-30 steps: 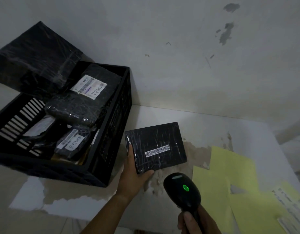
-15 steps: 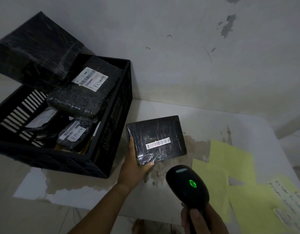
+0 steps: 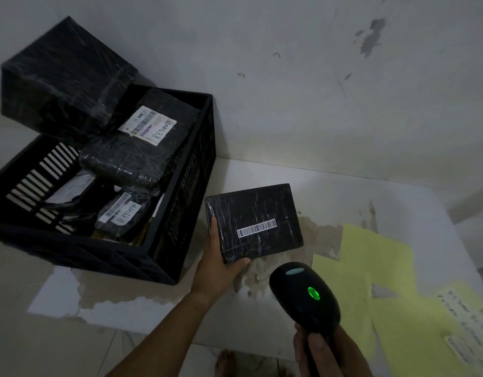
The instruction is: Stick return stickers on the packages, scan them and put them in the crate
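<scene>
The white table (image 3: 330,186), its laminate peeled to rough brown patches, carries a black slatted plastic crate (image 3: 158,268) at its far left corner against the wall. A large black film-wrapped box (image 3: 63,74) leans over the crate's far left corner. Inside lie black wrapped parcels (image 3: 131,164), two of them showing white labels marked RETURN (image 3: 147,125). Pale yellow paper sheets (image 3: 370,254), flat and matte, cover the table's right side. The task's item, a flat rectangular black package (image 3: 262,208) in creased glossy film, is held face-up just beside the crate's right wall, over the middle of the table. The left hand (image 3: 215,270) grips its near left corner, thumb along the left edge and fingers curled beneath. The right hand (image 3: 324,352) is wrapped round the handle of a smooth black plastic handheld scanner (image 3: 302,297), whose rounded head points at the package and shows a lit green lamp (image 3: 313,293). A white barcode strip (image 3: 257,228) crosses the package face; no return label is visible on it. Judgement: the scan step is in hand. Next, the package goes left over the crate's rim and down onto the parcels; the slick film calls for a firm grip.
</scene>
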`<control>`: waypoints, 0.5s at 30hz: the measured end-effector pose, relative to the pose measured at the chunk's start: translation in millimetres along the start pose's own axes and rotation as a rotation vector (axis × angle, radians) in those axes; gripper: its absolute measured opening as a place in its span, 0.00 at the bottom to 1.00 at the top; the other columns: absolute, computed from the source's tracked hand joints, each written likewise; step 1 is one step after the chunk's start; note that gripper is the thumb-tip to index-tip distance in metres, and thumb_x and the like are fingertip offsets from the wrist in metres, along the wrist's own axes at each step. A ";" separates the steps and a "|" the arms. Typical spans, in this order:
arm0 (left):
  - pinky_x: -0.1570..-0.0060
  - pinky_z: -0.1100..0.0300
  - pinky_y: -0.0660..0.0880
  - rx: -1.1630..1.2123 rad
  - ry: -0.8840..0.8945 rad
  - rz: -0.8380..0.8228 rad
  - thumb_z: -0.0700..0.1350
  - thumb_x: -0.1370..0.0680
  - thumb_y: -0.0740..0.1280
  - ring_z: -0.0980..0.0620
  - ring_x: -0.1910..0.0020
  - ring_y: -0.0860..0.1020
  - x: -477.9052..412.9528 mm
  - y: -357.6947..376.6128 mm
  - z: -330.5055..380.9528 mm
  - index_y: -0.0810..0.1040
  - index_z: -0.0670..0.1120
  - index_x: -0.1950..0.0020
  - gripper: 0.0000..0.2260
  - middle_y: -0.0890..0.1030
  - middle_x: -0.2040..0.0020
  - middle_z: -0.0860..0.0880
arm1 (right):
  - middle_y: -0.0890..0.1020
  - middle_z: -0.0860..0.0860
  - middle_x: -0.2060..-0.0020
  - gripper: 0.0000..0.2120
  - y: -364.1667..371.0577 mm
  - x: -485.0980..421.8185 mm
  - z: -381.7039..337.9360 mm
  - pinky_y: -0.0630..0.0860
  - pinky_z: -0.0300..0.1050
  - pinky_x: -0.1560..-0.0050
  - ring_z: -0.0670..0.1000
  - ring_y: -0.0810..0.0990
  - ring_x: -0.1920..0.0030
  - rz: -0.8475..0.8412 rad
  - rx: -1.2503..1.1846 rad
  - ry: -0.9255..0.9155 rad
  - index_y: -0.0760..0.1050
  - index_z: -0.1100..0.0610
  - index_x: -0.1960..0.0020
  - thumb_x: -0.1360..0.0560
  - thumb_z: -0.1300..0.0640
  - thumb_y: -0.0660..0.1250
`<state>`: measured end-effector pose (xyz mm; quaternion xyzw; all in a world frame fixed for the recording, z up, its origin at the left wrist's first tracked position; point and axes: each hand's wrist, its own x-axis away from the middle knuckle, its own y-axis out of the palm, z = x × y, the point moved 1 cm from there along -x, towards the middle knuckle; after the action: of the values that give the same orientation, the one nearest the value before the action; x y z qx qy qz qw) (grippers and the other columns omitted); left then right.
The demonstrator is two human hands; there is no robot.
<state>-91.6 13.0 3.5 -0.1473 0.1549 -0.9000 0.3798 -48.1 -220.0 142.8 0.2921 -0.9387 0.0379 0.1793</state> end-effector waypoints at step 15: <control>0.31 0.63 0.64 0.027 -0.125 -0.209 0.47 0.24 0.76 0.59 0.25 0.63 -42.9 -29.2 11.0 0.29 0.59 0.20 0.56 0.61 0.23 0.60 | 0.74 0.62 0.54 0.35 -60.7 -157.3 60.5 0.70 0.49 0.65 0.58 0.73 0.64 -0.047 0.566 0.014 0.49 0.46 0.23 0.22 0.66 0.62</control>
<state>-77.4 61.8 18.5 -0.2132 0.1024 -0.9259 0.2946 87.3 -196.6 27.9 0.3518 -0.8825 0.2963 0.0980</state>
